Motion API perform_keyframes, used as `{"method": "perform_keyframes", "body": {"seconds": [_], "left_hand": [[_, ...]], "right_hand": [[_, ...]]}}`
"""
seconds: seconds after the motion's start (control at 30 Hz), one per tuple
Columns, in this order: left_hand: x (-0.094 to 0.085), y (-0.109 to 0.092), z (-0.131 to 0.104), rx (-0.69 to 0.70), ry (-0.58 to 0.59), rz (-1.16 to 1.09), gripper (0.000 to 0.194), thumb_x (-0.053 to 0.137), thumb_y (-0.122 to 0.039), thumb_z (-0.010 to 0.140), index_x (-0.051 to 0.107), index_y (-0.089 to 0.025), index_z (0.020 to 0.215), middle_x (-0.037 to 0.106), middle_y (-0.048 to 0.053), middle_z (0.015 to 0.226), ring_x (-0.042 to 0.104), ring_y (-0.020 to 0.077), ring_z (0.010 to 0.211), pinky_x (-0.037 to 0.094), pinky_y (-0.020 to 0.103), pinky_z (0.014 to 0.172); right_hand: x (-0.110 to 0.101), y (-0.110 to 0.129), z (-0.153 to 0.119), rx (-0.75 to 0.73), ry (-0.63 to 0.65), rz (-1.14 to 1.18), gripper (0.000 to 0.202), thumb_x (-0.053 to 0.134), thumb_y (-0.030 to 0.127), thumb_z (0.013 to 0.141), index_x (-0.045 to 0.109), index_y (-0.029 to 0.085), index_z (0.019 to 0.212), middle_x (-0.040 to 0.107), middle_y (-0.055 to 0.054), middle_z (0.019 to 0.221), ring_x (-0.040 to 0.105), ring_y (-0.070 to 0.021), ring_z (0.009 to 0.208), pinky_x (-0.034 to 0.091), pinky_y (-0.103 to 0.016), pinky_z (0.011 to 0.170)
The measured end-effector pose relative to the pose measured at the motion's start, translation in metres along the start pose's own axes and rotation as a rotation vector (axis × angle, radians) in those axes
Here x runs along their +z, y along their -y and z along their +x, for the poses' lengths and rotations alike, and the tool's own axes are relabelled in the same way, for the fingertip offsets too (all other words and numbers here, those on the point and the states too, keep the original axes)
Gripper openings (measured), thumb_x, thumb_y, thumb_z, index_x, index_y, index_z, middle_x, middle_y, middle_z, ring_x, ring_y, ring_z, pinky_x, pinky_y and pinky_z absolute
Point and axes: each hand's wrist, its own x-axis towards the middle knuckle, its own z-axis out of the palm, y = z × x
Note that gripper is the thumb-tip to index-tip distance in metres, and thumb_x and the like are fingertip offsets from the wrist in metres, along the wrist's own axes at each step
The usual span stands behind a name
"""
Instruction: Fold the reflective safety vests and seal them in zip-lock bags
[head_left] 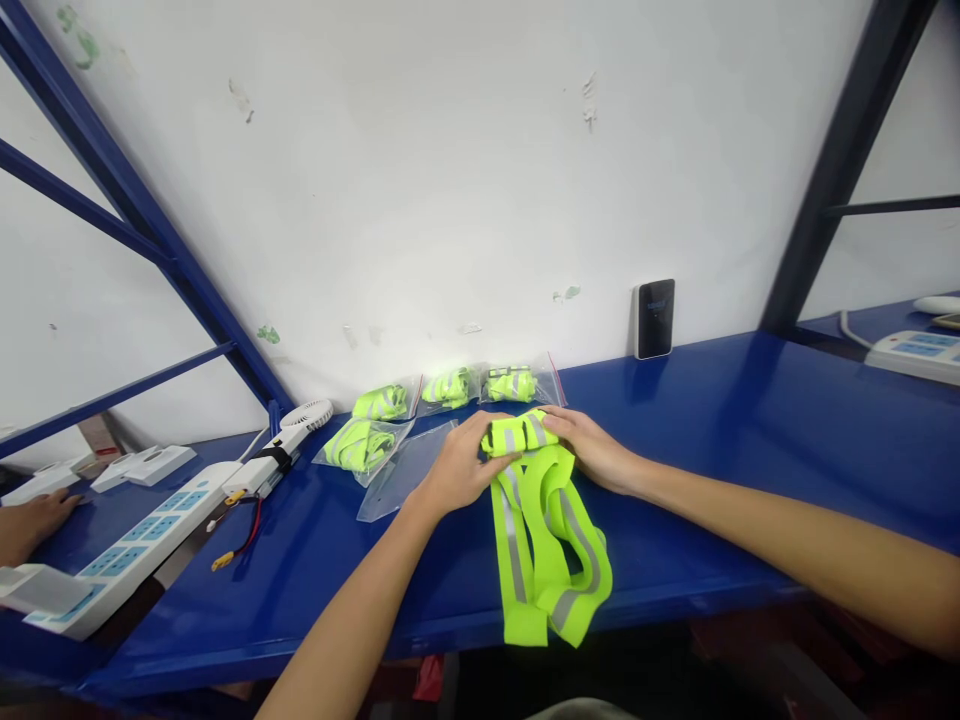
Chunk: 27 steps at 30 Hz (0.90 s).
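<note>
A neon yellow reflective strap with grey stripes is partly rolled at its top, and its loose loops hang down over the front edge of the blue table. My left hand grips the left end of the rolled part, thumb in front. At the right end, my right hand is closed round the same roll. Just left of my left hand lies a flat clear plastic bag. Behind it, several clear bags hold folded yellow straps, one of them a bagged strap at the left.
A black-fronted device leans on the wall at the back right. At the left are a small white fan, a wire with yellow connectors and a long power strip. Another person's hand rests at the far left.
</note>
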Motion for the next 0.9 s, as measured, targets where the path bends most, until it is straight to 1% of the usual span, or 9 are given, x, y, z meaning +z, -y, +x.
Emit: {"method": "perform_keyframes", "body": {"seconds": [0.13,0.23,0.33,0.43,0.5,0.57,0.63,0.77,0.9], "left_hand": [[0.007,0.004,0.002,-0.247,-0.208,-0.257,0.037,0.055,-0.049,0.090,0.065,-0.015,0.098,0.070,0.005,0.090,0.063,0.0205,0.080,0.048,0.029,0.069],[0.010,0.005,0.005,-0.341,-0.252,-0.439,0.040,0.060,-0.053,0.085,0.068,-0.014,0.088,0.071,0.004,0.084,0.063,0.0200,0.076,0.048,0.027,0.064],[0.012,0.005,0.008,-0.458,-0.296,-0.607,0.042,0.065,-0.055,0.080,0.069,-0.013,0.079,0.071,0.004,0.076,0.062,0.0181,0.067,0.046,0.026,0.058],[0.016,0.004,0.008,-0.582,-0.222,-0.804,0.040,0.070,-0.052,0.076,0.071,-0.012,0.082,0.073,0.006,0.079,0.065,0.0189,0.066,0.048,0.027,0.061],[0.020,0.003,0.007,-0.635,-0.118,-0.919,0.040,0.072,-0.049,0.075,0.072,-0.011,0.087,0.074,0.008,0.083,0.067,0.0206,0.070,0.050,0.029,0.066],[0.024,0.000,0.006,-0.659,-0.084,-0.992,0.041,0.072,-0.049,0.075,0.072,-0.010,0.090,0.074,0.009,0.086,0.068,0.0218,0.074,0.051,0.030,0.070],[0.028,-0.005,0.006,-0.693,-0.137,-1.047,0.046,0.067,-0.054,0.078,0.070,-0.011,0.092,0.074,0.009,0.087,0.069,0.0234,0.079,0.052,0.031,0.071],[0.029,-0.011,0.009,-0.706,-0.290,-1.119,0.056,0.050,-0.061,0.085,0.063,-0.015,0.114,0.072,0.008,0.103,0.068,0.0268,0.098,0.054,0.034,0.079],[0.032,0.000,0.009,-0.587,-0.382,-1.004,0.063,0.041,-0.059,0.090,0.039,-0.023,0.142,0.061,0.007,0.130,0.062,0.0259,0.113,0.053,0.036,0.089]], "right_hand": [[-0.003,0.000,-0.002,-0.100,0.115,-0.291,0.062,0.075,0.044,0.074,0.049,0.021,0.125,0.064,-0.005,0.096,0.061,-0.0207,0.078,0.052,-0.033,0.066],[-0.007,-0.001,-0.002,-0.183,0.005,-0.655,0.048,0.069,0.047,0.079,0.055,0.020,0.116,0.062,-0.005,0.090,0.058,-0.0204,0.070,0.051,-0.037,0.064],[-0.013,-0.001,0.001,-0.348,-0.080,-0.840,0.056,0.066,0.043,0.082,0.048,0.022,0.130,0.061,-0.011,0.108,0.061,-0.0263,0.087,0.053,-0.043,0.075],[-0.021,0.003,0.004,-0.578,-0.133,-0.906,0.075,0.069,0.036,0.080,0.033,0.026,0.145,0.044,-0.015,0.142,0.051,-0.0339,0.122,0.047,-0.052,0.096],[-0.027,0.006,0.004,-0.672,-0.021,-0.961,0.065,0.065,0.029,0.082,0.041,0.029,0.143,0.038,-0.011,0.150,0.042,-0.0339,0.134,0.039,-0.054,0.106],[-0.031,0.008,0.004,-0.669,0.125,-0.967,0.051,0.056,0.023,0.086,0.051,0.030,0.137,0.047,-0.009,0.145,0.046,-0.0312,0.131,0.039,-0.051,0.106],[-0.032,0.009,0.002,-0.614,0.172,-0.923,0.041,0.055,0.026,0.088,0.058,0.026,0.129,0.062,-0.010,0.128,0.058,-0.0294,0.115,0.047,-0.046,0.097],[-0.027,0.011,0.000,-0.470,-0.046,-0.767,0.029,0.058,0.044,0.087,0.069,0.018,0.091,0.068,-0.005,0.079,0.062,-0.0223,0.070,0.050,-0.032,0.064],[-0.020,0.012,0.001,-0.300,-0.128,-0.577,0.042,0.063,0.055,0.082,0.060,0.017,0.064,0.056,0.000,0.059,0.049,-0.0145,0.054,0.038,-0.025,0.049]]}}
